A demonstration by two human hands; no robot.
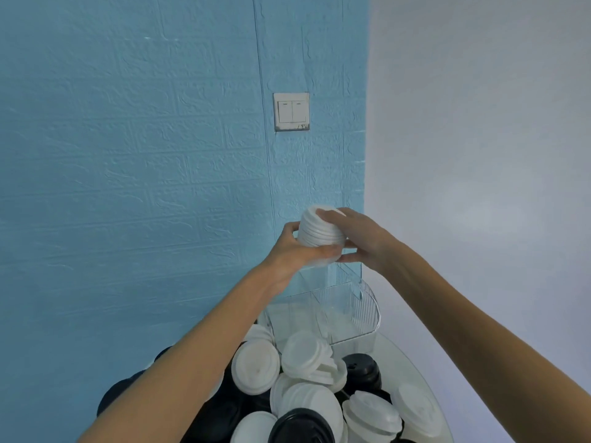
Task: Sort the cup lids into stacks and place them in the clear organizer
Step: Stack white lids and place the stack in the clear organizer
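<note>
- Stack of white lids (320, 231): nested white cup lids, tilted, held in the air in front of the blue wall above the clear organizer, between both hands.
- Left hand (295, 247): cups the stack from below and from the left, with fingers curled round its lower edge and the thumb on its left side.
- Right hand (358, 238): grips the stack from the right, with fingers curled over its top and the thumb beneath, touching the left hand's fingertips.
- Clear organizer (361, 310): a transparent plastic bin with upright dividers, standing on the glass table (412, 366) against the wall, directly under the hands; whether any lids lie inside cannot be told.
- Pile of loose lids (300, 391): white and black cup lids mixed in a heap on the table, in front of the organizer and touching its near wall; the left forearm crosses above the pile's left part.
- Light switch (291, 111): a white two-rocker plate on the blue brick-textured wall (128, 155), well above the hands.
- White wall (479, 123): meets the blue wall at a corner on the right.
</note>
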